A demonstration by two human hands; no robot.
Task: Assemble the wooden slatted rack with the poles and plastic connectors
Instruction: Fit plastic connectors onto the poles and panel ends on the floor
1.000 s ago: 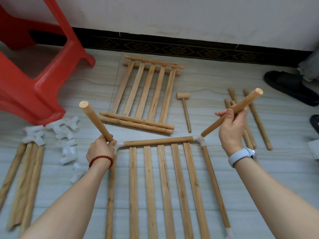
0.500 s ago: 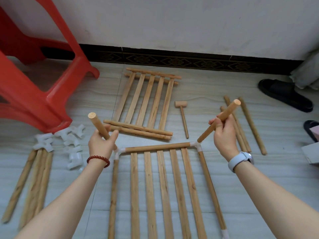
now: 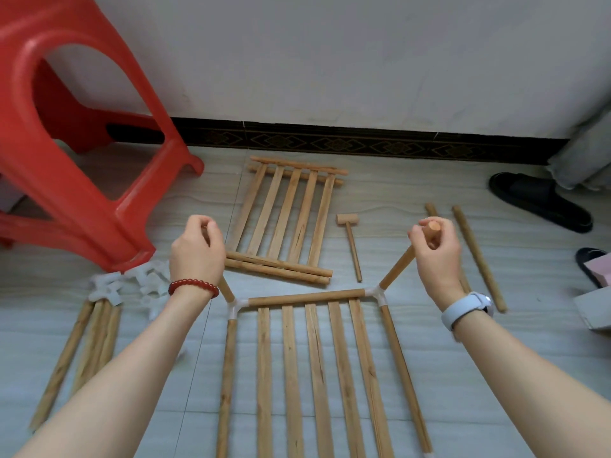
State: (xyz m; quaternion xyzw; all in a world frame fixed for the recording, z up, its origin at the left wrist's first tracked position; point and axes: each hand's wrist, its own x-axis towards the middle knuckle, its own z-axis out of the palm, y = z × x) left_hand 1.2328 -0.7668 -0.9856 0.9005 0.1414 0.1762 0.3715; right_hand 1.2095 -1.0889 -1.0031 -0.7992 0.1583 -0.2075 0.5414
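- Nearest, flat on the floor [image 3: 429, 375]: slat panel [image 3: 317, 375], framed by side poles and a cross pole [image 3: 307, 297] joined at two white corner connectors, left [image 3: 235, 307] and right [image 3: 377, 292].
- At each corner, rising at a slant: left pole [image 3: 226, 290] and right pole [image 3: 398, 269], feet in the connectors.
- Left hand [image 3: 196, 256] curled round the upper part of its pole (top hidden inside the fist); right hand [image 3: 438, 252] clamped just under the bare round tip, fingers wrapped.
- Probably light, stiff dowels, smooth but not slick; plastic sockets likely the weak spot, apt to split or pop loose under sideways levering.
- Best taken low, near the socket, for pushing straight in; a high grip gives leverage yet twists the joint.
- Left of the panel: spare poles [image 3: 82, 352] and a heap of loose connectors [image 3: 132, 285].
- Farther off: second slat panel [image 3: 284, 223], small mallet [image 3: 350, 239] for seating joints, more poles [image 3: 476, 256] at right.
- Farthest: red stool [image 3: 82, 160], black slipper [image 3: 539, 200], wall.
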